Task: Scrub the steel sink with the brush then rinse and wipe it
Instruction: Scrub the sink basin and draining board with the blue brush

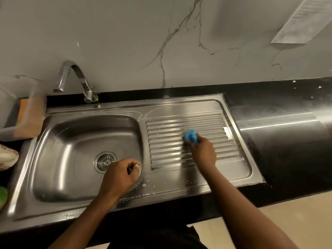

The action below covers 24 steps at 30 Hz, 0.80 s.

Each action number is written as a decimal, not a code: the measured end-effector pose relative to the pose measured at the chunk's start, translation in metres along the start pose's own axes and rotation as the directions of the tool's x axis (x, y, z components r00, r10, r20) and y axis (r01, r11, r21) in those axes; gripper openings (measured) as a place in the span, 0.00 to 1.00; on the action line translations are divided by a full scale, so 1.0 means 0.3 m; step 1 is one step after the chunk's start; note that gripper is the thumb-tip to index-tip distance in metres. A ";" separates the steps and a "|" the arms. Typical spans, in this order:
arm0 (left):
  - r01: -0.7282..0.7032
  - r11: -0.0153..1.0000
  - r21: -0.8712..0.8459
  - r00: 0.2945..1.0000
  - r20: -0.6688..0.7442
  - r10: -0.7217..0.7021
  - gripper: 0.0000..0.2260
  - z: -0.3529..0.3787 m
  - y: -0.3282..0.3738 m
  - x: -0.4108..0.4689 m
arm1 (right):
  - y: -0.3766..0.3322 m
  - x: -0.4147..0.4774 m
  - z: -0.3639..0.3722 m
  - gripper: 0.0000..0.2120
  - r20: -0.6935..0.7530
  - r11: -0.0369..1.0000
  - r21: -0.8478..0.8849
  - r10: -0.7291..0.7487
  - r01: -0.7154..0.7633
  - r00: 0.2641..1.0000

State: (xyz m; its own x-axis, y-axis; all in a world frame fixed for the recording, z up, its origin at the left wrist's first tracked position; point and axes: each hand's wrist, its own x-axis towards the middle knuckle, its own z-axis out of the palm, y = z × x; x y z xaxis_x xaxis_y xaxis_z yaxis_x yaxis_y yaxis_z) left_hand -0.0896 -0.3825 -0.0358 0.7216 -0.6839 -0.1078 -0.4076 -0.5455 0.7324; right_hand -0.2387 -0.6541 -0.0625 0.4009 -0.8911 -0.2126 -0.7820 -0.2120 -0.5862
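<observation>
A steel sink [59,151] with a round drain [105,161] fills the left; its ribbed drainboard [179,130] lies to the right. My right hand [203,152] grips a blue brush [191,136] and holds it down on the middle ribs of the drainboard. My left hand [119,176] hovers over the basin's right edge beside the drain, fingers curled into a loose fist; I cannot tell whether it holds anything. Soap droplets [143,185] dot the front rim.
A curved steel tap [75,78] rises behind the basin. A clear tub with a wooden board [27,119] stands at the left, and a patterned dish [7,159] and a green item [2,194] lie below it. Black counter [287,150] extends right. A paper sheet [296,18] hangs on the marble wall.
</observation>
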 end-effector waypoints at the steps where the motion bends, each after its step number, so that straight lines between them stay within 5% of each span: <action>1: 0.002 1.000 0.000 1.000 -0.003 -0.002 0.07 -0.005 -0.008 -0.007 | -0.055 -0.044 0.046 0.21 0.029 0.999 0.019 -0.032 0.032 0.999; 10: 0.052 0.999 0.004 0.995 -0.087 -0.051 0.04 -0.081 -0.061 -0.052 | -0.338 -0.226 0.274 0.24 0.262 0.979 0.091 -0.200 0.182 0.944; 17: 0.168 0.986 -0.009 0.968 -0.187 -0.166 0.04 -0.187 -0.155 -0.112 | -0.456 -0.288 0.326 0.14 0.333 0.939 0.270 -0.298 0.212 0.895; 24: 0.281 0.957 -0.077 0.922 -0.255 -0.291 0.10 -0.328 -0.290 -0.217 | -0.723 -0.422 0.429 0.11 0.429 0.852 0.381 -0.507 0.359 0.748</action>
State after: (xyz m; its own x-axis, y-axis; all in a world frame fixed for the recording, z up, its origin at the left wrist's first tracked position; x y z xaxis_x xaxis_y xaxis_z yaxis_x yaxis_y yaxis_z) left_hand -0.0460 -0.2428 -0.0263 0.9266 -0.3483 -0.1414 -0.1440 -0.6765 0.7223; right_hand -0.0585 -0.4435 -0.0090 0.9010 -0.3865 -0.1968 -0.3400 -0.3478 -0.8737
